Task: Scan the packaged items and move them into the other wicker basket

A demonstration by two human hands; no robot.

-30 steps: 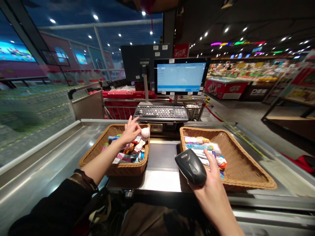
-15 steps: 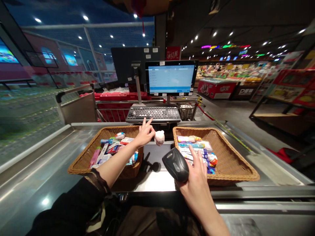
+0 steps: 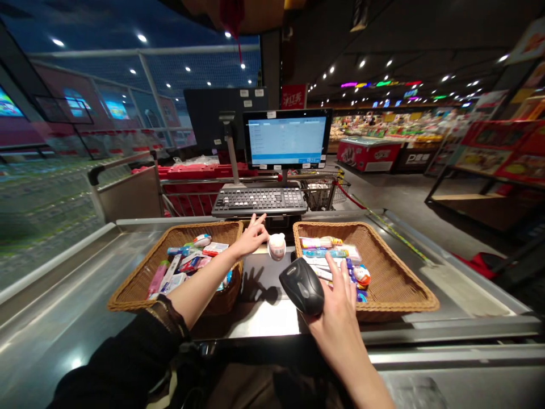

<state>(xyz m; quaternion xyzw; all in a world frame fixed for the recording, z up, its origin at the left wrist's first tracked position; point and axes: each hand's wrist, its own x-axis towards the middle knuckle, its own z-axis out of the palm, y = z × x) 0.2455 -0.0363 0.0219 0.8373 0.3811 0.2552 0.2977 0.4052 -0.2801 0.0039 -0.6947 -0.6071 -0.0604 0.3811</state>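
Worktop (image 3: 76, 301) of shiny metal, in the head view, carries a left wicker basket (image 3: 134, 277) and a right wicker basket (image 3: 398, 279), both brown, with a flat grey plate (image 3: 268, 321) between them. The left basket holds a jumble of small bright packets (image 3: 183, 266); in the right one, boxes and tubes, among them a blue tube (image 3: 326, 253), lie crowded toward its left end. Reaching in from a black sleeve (image 3: 123, 352), the person's left hand (image 3: 251, 237) pinches a small, rounded, pinkish-white item (image 3: 277, 246) with little ear-like bumps between thumb and index finger, the other fingers stretched out toward the keyboard (image 3: 259, 200). The item is held up over the gap between the baskets, and a dark shadow (image 3: 255, 286) of hand and item falls on the plate below. The right hand (image 3: 338, 301) grips a black scanner (image 3: 302, 286), its nose angled toward the item, near but apart. The visible right fingers extend forward, slightly parted; those under the scanner are hidden. Behind the keyboard I see a lit screen (image 3: 287, 139), and farther off, to the right, a red freezer chest (image 3: 368, 154) stands on the shop floor.
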